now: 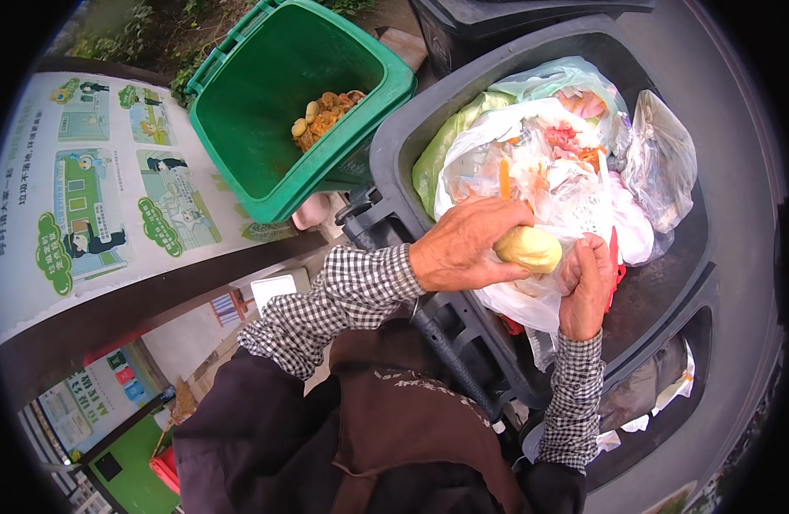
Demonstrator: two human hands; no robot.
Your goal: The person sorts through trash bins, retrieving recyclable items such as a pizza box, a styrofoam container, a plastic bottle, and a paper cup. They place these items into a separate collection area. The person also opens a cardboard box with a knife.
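Note:
My left hand (468, 247) grips a yellow oval piece of food (529, 249), potato-like, between thumb and fingers. It is over an opened white plastic bag (462, 170) of mixed waste. My right hand (586, 286) pinches the thin plastic on the near side of that bag. Orange strips, reddish scraps and crumpled clear film show inside it. The bag rests on other bagged rubbish in a dark grey wheeled bin (401, 138). To the left stands a green bin (246, 128) with brownish-orange food waste (330, 119) and a few pale yellow pieces at its bottom.
A knotted clear bag (661, 160) lies at the grey bin's right side. Nearer, another grey bin (696, 385) holds a dark bag and white scraps. A dark bin (497, 26) stands behind. On the left is a printed board (118, 186) with writing, and a straw broom (183, 403).

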